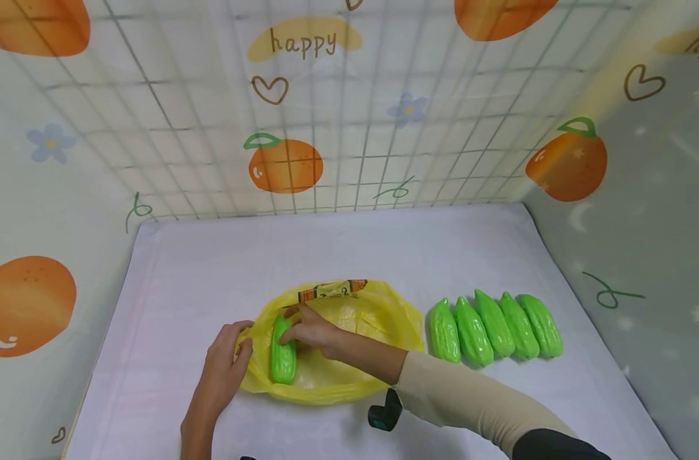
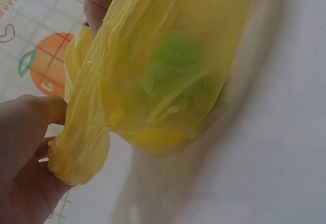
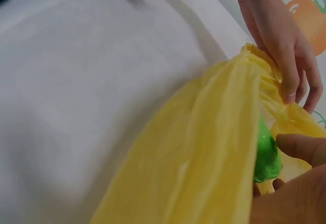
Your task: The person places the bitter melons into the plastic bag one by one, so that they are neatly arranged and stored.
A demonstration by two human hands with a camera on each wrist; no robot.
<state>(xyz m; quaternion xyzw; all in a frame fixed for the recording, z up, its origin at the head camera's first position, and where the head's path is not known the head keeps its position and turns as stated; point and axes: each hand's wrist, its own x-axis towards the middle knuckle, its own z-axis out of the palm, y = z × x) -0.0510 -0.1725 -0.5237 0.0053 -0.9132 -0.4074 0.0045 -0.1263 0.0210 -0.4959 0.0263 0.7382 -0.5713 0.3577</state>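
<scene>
A yellow plastic bag (image 1: 400, 319) lies spread with its mouth facing up. My left hand (image 1: 225, 361) grips its left rim between thumb and fingers; the left wrist view shows a fold of the bag (image 2: 81, 152) in that grip. Inside the mouth, at the left side, my right hand (image 1: 314, 331) holds a glossy green bitter melon (image 1: 283, 364) by its upper part, with the thumb on top. The melon's lower end (image 3: 267, 158) shows past the bag's edge in the right wrist view. Through the thin plastic it appears as a green blur in the left wrist view.
Several more green bitter melons (image 1: 496, 329) lie in a slanting row to the right of the bag. A white cloth (image 1: 326, 243) covers the table. Printed curtains with oranges (image 1: 286, 166) hang at the back and sides, over a wire grid behind.
</scene>
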